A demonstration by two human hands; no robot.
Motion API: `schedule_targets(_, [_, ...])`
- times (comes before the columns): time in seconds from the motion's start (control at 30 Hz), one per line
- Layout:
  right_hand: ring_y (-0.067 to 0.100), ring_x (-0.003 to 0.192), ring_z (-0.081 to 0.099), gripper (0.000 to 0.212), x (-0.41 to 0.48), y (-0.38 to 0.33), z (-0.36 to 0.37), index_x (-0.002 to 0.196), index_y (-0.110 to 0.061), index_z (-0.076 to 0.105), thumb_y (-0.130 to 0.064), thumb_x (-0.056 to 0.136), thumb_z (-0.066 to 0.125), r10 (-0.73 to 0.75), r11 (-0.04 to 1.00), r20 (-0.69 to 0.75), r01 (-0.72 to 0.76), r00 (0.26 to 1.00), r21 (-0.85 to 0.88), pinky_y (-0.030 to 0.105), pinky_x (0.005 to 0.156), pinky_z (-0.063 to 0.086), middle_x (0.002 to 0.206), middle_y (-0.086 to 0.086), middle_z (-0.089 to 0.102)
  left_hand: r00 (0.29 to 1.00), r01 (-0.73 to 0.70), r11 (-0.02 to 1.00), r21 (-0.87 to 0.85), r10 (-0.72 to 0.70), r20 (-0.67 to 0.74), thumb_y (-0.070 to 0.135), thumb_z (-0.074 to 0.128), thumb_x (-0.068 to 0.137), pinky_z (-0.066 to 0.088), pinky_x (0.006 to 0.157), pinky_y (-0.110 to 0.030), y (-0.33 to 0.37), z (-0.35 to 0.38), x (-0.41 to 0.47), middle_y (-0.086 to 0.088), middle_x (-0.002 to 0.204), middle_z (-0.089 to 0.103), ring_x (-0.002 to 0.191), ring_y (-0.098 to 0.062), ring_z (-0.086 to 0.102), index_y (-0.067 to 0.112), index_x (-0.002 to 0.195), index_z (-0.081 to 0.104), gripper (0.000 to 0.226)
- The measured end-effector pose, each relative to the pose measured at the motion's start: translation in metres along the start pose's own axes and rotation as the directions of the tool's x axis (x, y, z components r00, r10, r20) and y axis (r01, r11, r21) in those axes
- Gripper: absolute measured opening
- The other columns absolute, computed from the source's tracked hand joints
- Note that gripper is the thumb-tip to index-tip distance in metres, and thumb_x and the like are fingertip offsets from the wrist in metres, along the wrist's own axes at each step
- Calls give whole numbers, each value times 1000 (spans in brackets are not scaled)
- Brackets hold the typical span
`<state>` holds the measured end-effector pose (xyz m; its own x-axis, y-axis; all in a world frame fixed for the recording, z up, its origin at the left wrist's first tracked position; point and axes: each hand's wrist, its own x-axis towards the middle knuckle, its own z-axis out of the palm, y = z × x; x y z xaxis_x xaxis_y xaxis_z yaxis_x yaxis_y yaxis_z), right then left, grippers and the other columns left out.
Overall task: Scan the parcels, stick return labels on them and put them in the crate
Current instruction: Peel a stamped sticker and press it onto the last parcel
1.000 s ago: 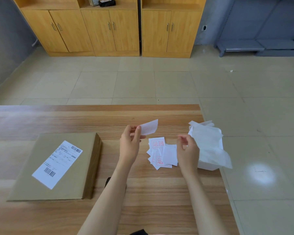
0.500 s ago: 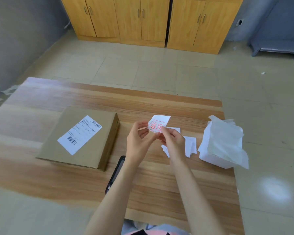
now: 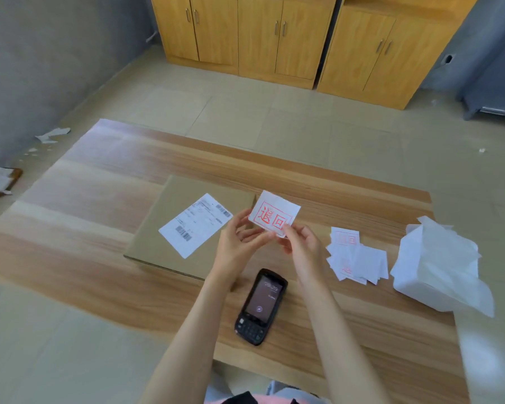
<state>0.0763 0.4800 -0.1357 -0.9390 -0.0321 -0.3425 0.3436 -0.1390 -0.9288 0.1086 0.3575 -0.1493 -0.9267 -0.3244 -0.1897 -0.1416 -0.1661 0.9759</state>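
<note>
Fingers of my left hand and of my right hand pinch one return label by its lower edge. I hold it in the air above the middle of the bench, printed side to me. It has two red characters in a red frame. My right thumb covers its lower corner, and whether it has a backing sheet I cannot tell.

Behind my left hand the parcel, a flat brown carton, lies on the bench, a little toward the left edge. My left hand hides its right near corner. The white shipping label on top has barcodes, but the print is too small to read.

The scanner lies face up close to the near edge, between my forearms. Its screen is lit and blurred.

Toward the right edge there is a loose pile of labels. Some show pale red print and others show only white.

At the right edge is a white heap of paper, partly over the edge. What is under it I cannot make out.
</note>
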Motion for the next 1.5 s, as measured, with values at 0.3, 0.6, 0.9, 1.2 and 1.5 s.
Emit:
schedule_targets(0.3, [3,70,60,10,-23,57,90,83,-15,63,-18,92,59,68,995,-55,-72,996,-75,17,72,49,83,-1,70,1000,22,969,245,-21,-3,22,59,93,49,57,-18,-10,-117,12,7,69,63,56,-3,59,14,83,64,13])
schedule_targets(0.6, [15,82,61,21,-50,97,106,84,-10,66,-29,91,59,-16,897,-262,-102,965,-430,27,72,43,84,0,69,992,-21,745,667,-65,105,32,57,92,37,53,-18,-29,-155,5,7,64,58,54,-8,47,17,77,63,21])
schedule_targets(0.9, [18,86,58,21,-49,110,111,87,-11,64,-30,92,57,-77,758,-284,-129,956,-640,33,77,45,85,-1,64,991,-69,526,848,-60,118,34,49,96,37,56,-31,-35,-157,2,-2,70,62,67,-24,53,11,88,60,26])
schedule_targets(1.2, [20,86,58,19,-45,111,117,83,-16,64,-31,91,56,-134,620,-294,-151,946,-770,35,79,44,85,-1,64,993,-54,401,915,-77,92,41,45,95,42,67,-30,-37,-157,8,1,91,68,85,-26,62,17,95,61,29])
schedule_targets(1.5, [25,93,54,20,-42,111,118,86,-18,62,-33,93,51,-134,488,-267,-171,954,-856,36,82,39,92,0,62,987,-76,356,931,-109,122,38,46,95,44,67,-29,-39,-157,15,0,90,69,81,-26,61,15,92,62,28])
